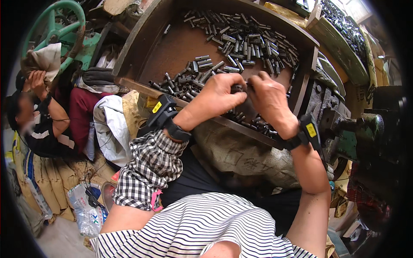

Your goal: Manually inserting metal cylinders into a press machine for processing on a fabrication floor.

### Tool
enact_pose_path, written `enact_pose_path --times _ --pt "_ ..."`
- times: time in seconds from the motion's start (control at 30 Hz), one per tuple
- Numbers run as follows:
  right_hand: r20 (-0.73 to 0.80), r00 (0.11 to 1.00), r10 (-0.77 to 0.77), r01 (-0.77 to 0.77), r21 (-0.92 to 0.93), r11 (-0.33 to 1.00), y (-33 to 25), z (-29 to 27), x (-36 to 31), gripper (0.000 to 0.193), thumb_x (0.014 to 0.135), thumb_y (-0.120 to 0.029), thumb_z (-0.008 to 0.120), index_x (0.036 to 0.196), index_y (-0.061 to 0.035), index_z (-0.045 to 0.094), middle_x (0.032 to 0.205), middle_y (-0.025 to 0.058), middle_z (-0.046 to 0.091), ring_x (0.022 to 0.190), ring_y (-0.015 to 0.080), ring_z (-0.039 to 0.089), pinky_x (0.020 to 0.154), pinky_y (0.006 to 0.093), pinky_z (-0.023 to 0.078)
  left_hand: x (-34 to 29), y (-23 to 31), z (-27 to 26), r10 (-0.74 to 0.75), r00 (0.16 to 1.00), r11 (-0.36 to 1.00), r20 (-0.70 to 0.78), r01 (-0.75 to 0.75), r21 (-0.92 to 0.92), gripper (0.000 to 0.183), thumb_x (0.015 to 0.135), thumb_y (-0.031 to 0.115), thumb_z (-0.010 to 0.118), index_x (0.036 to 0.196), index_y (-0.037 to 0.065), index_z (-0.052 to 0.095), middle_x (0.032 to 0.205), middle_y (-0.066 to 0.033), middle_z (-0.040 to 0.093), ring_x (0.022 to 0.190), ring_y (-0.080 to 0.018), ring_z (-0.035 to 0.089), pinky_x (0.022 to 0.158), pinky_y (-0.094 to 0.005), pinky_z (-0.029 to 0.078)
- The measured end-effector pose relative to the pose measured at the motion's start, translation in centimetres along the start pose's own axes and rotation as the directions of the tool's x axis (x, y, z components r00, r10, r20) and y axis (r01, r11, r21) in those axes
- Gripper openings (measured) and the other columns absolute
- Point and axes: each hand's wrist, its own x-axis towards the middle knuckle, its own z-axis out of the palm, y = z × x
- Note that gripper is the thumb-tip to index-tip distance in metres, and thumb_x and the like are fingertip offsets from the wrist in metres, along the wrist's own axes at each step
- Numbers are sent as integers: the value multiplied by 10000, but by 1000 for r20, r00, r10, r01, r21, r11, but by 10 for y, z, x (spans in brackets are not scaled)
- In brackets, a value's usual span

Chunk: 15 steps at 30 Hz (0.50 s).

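Note:
My left hand (221,93) is closed over the near side of a wooden tray, with the dark end of a short metal tube (236,88) showing between thumb and fingers. Close beside it, my right hand (270,95) has its fingers pinched together. What they hold, if anything, is hidden. Both hands nearly meet above the brown wooden tray (148,60). A large heap of short metal tubes (254,45) lies at its far side, and a smaller pile (183,81) lies by the left hand. More tubes (260,124) sit under the right wrist.
A second wooden tray (344,47) of dark metal parts stands at the far right. Dark machinery (361,137) is close to my right arm. A coarse sack (241,150) hangs below the tray. At left, another person (51,112) sits by a green handwheel (53,32).

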Motion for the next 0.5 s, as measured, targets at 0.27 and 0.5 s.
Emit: enact_pose_path --times 0.27,0.5 --pt "39 877 479 -355 724 591 10 -55 -70 119 775 -23 655 860 27 588 651 57 600 547 78 566 512 239 447 10 4 65 108 954 832 280 -240 500 204 771 146 692 887 31 570 809 -180 622 811 -371 627 679 -456 506" --pt "-9 883 468 -318 723 614 15 -55 -98 242 794 -19 653 1034 -9 621 705 -14 576 580 23 485 518 203 415 18 10 77 116 926 784 359 -308 540 127 767 75 621 847 7 549 749 -190 634 752 -391 640 645 -470 513"
